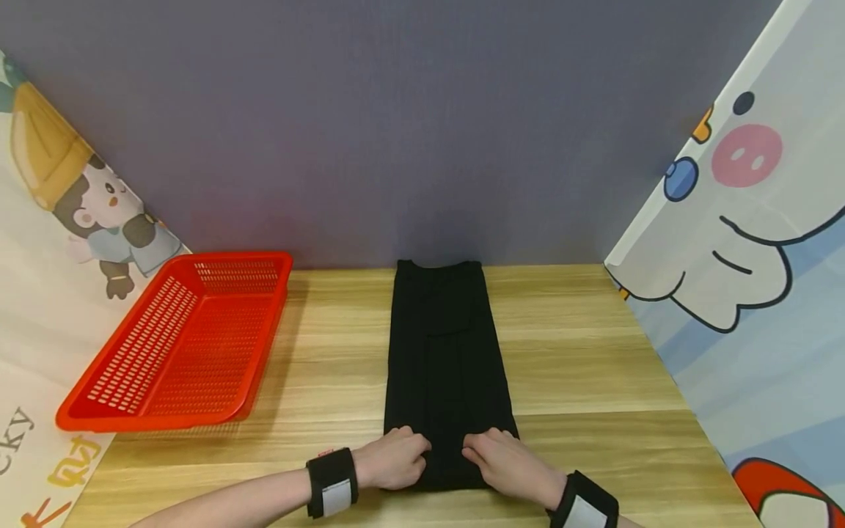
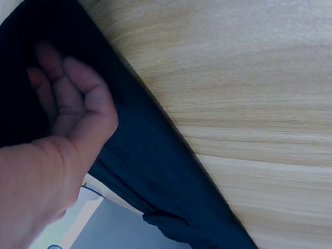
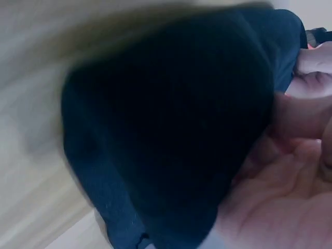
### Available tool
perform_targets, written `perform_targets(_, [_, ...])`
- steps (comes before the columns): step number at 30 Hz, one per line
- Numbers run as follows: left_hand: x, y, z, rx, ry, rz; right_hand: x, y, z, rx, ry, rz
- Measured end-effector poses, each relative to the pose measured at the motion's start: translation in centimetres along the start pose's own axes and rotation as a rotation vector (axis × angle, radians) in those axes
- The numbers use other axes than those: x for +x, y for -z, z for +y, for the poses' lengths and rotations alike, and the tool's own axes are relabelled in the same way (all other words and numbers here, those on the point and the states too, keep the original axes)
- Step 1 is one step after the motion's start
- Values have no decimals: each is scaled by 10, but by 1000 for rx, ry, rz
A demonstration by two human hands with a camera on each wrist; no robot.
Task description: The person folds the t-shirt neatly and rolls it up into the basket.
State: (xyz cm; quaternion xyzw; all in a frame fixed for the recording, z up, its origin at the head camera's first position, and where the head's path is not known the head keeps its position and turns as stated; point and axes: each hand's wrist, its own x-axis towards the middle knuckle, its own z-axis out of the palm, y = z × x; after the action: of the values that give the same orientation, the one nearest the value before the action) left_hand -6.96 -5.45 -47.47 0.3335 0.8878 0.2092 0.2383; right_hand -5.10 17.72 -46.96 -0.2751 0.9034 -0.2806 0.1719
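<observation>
A black garment, folded into a long narrow strip, lies on the wooden table with its far end near the grey wall. My left hand grips its near end at the left corner, and my right hand holds the same end at the right corner. In the left wrist view, the left fingers curl into the dark cloth, their tips partly hidden in shadow. Seen from the right wrist, a flap of the cloth is lifted, covering some of the right fingers.
An empty red plastic basket with perforated sides stands on the left of the table. Behind rises a grey wall panel. Cartoon-printed sheets border the left and right sides.
</observation>
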Motion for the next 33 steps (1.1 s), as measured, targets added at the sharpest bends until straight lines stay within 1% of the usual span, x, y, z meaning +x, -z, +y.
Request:
perform_targets(3, [-1,0,1,20,17,4,0,-5,0,9,-31,15])
perform_targets(8, [-4,-2,9,68,23,33,0,-11,3,38,-50,5])
perform_targets(10, [-4,-3,12,70,23,37,0,-13,4,54,-61,-2])
perform_targets(16, [-3,-8,13,69,20,-6,-1,-14,5,88,-103,-40])
perform_targets(19, [-3,-9,12,68,15,-6,-2,-14,4,86,-102,-45])
perform_targets(23, [-2,-9,12,100,17,12,-2,-14,4,43,-78,-48])
perform_targets(27, [-2,-10,12,136,12,34,-2,-16,3,34,-56,-56])
perform_targets(30, [-1,-11,12,128,7,48,-2,-18,3,44,-48,-45])
perform_targets(33, [-1,-11,12,89,6,45,-3,-19,3,51,-46,-21])
